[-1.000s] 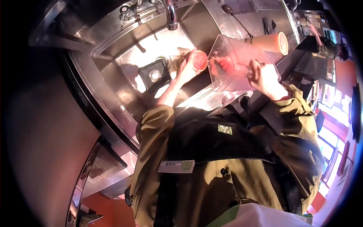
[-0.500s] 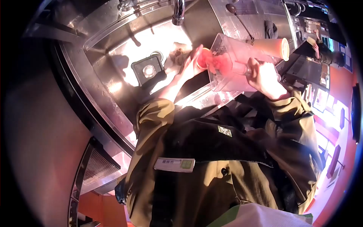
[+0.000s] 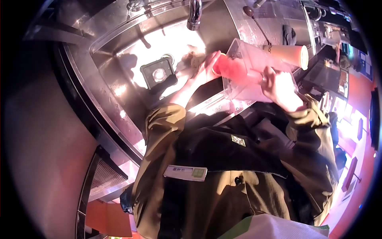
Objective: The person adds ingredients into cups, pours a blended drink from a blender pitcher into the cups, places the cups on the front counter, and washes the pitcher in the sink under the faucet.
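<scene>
In my left hand (image 3: 206, 68) is a cup (image 3: 217, 65), mostly hidden behind my fingers. My right hand (image 3: 281, 87) grips a clear square blender jar (image 3: 242, 88), tipped on its side with its mouth towards the cup. Red slush (image 3: 235, 71) lies at the jar's mouth and reaches the cup's rim. How full the cup is cannot be seen. Just beyond the jar, a tall cup (image 3: 296, 56) with an orange-pink drink and dark lettering stands on the counter.
Below my left hand is a steel sink (image 3: 107, 75) holding a black square piece (image 3: 157, 74) with a round metal centre. A faucet (image 3: 194, 16) hangs over it. A long spoon (image 3: 258, 24) and a dark cloth-like item (image 3: 289, 35) lie on the counter. Another person works at far right.
The red slush has slid further towards the jar's mouth and the cup, forming a thicker mass there. Both hands keep their holds; the whole view has shifted slightly.
</scene>
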A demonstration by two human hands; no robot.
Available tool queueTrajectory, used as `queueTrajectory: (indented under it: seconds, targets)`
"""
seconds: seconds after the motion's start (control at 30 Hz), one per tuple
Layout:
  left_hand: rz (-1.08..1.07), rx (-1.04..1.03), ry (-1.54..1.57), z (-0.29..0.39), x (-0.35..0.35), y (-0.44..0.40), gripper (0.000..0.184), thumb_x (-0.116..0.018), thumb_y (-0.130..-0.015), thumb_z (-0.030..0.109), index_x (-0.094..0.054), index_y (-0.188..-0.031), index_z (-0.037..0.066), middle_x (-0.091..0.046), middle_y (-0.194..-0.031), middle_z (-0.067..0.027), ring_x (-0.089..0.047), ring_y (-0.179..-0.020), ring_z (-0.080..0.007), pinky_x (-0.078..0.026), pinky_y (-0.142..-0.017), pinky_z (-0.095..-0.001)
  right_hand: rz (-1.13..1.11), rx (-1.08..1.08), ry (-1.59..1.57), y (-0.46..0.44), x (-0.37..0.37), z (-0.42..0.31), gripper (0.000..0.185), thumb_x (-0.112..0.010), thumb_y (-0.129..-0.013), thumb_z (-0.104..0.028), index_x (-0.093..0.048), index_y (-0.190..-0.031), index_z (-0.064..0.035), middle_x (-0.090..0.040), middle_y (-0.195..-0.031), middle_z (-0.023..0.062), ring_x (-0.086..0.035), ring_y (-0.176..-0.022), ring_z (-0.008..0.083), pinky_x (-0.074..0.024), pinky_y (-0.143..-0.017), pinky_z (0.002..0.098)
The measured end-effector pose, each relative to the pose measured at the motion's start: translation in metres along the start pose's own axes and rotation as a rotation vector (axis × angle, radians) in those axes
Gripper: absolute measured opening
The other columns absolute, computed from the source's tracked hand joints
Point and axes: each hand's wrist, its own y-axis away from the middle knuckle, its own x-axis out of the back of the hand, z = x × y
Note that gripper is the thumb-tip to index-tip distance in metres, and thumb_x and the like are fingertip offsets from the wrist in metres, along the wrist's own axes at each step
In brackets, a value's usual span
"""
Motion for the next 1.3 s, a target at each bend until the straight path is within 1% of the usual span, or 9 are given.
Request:
queueTrajectory:
  seconds: [0.37, 0.4, 0.73, 0.77, 1.07, 1.1, 1.13, 1.23, 1.3]
  targets:
    - [0.025, -0.088, -0.068, 0.0, -0.021, -0.013, 0.087, -0.074, -0.063, 0.013, -0.019, -0.131, 0.012, -0.049, -0.113, -0.0142, -0.051, -0.1, -0.0265, -0.043, -0.086, -0.0382, 0.045, -0.044, -0.036, -0.001, 0.004, 0.016, 0.012, -0.056, -0.065, -0.008, -0.048, -0.072, -0.0019, -0.052, -0.056, 0.0171, -0.055, -0.053, 0.0351, -0.0447, -0.049, 0.0397]
    - [0.026, -0.12, -0.116, 0.0, -0.022, -0.008, 0.096, -0.076, -0.06, 0.009, -0.014, -0.133, 0.014, -0.048, -0.114, -0.0152, -0.05, -0.102, -0.028, -0.043, -0.087, -0.0386, 0.039, -0.07, -0.042, 0.003, 0.003, 0.017, 0.013, -0.056, -0.064, -0.008, -0.048, -0.071, -0.0019, -0.052, -0.056, 0.0172, -0.055, -0.053, 0.0352, -0.0448, -0.05, 0.0396]
    - [-0.057, 0.074, -0.182, 0.005, -0.022, -0.006, 0.097, -0.077, -0.058, 0.018, -0.016, -0.132, 0.009, -0.043, -0.119, -0.0192, -0.043, -0.109, -0.0338, -0.04, -0.089, -0.0411, 0.069, -0.06, -0.039, 0.001, 0.007, 0.014, 0.011, -0.056, -0.065, -0.008, -0.048, -0.07, -0.0027, -0.052, -0.056, 0.0174, -0.055, -0.053, 0.0343, -0.0452, -0.051, 0.0393]
    - [-0.016, 0.018, -0.202, 0.007, -0.022, -0.003, 0.099, -0.079, -0.055, 0.022, -0.017, -0.132, 0.01, -0.04, -0.119, -0.021, -0.044, -0.108, -0.0354, -0.041, -0.088, -0.0395, 0.061, -0.063, -0.045, -0.001, 0.002, 0.016, 0.011, -0.056, -0.065, -0.008, -0.047, -0.07, -0.0027, -0.052, -0.055, 0.0175, -0.055, -0.053, 0.0344, -0.0451, -0.051, 0.0394]
    - [0.088, -0.019, -0.098, 0.006, -0.024, -0.005, 0.088, -0.076, -0.059, 0.016, -0.022, -0.128, 0.006, -0.046, -0.113, -0.0176, -0.047, -0.104, -0.0321, -0.04, -0.088, -0.0403, 0.102, -0.057, -0.085, 0.009, 0.002, 0.026, 0.015, -0.056, -0.065, -0.011, -0.048, -0.074, -0.0019, -0.053, -0.056, 0.0177, -0.055, -0.053, 0.0347, -0.0447, -0.051, 0.0405]
    - [-0.006, 0.182, -0.108, 0.025, -0.016, -0.014, 0.077, -0.075, -0.06, 0.015, -0.03, -0.122, 0.005, -0.048, -0.111, -0.0163, -0.048, -0.103, -0.0299, -0.041, -0.086, -0.0393, 0.154, -0.094, -0.113, 0.014, 0.004, 0.026, 0.016, -0.056, -0.063, -0.01, -0.048, -0.075, -0.0026, -0.053, -0.056, 0.0172, -0.054, -0.053, 0.0348, -0.0449, -0.052, 0.0408]
    - [0.018, 0.154, -0.073, 0.036, -0.012, -0.019, 0.075, -0.075, -0.06, 0.015, -0.031, -0.12, 0.005, -0.049, -0.11, -0.0156, -0.048, -0.103, -0.0289, -0.042, -0.085, -0.0387, 0.192, -0.066, -0.17, 0.023, 0.001, 0.037, 0.017, -0.057, -0.061, -0.01, -0.049, -0.074, -0.0027, -0.053, -0.057, 0.016, -0.054, -0.053, 0.0348, -0.045, -0.052, 0.0398]
    - [0.01, 0.125, -0.001, 0.068, 0.002, -0.029, 0.069, -0.077, -0.057, 0.016, -0.038, -0.113, 0.006, -0.05, -0.107, -0.0128, -0.05, -0.1, -0.0257, -0.043, -0.083, -0.0361, 0.24, -0.124, -0.327, 0.052, 0.011, 0.056, 0.016, -0.057, -0.06, -0.009, -0.048, -0.071, -0.0016, -0.053, -0.059, 0.0156, -0.055, -0.055, 0.0331, -0.0449, -0.051, 0.0324]
    - [0.126, 0.115, -0.094, 0.101, 0.012, -0.031, 0.068, -0.078, -0.057, 0.019, -0.04, -0.111, 0.005, -0.05, -0.107, -0.0124, -0.05, -0.1, -0.0255, -0.044, -0.082, -0.0361, 0.345, -0.144, -0.564, 0.062, 0.017, 0.06, 0.019, -0.058, -0.06, -0.006, -0.053, -0.077, 0.0003, -0.054, -0.06, 0.0092, -0.053, -0.055, 0.0166, -0.0423, -0.052, 0.0254]
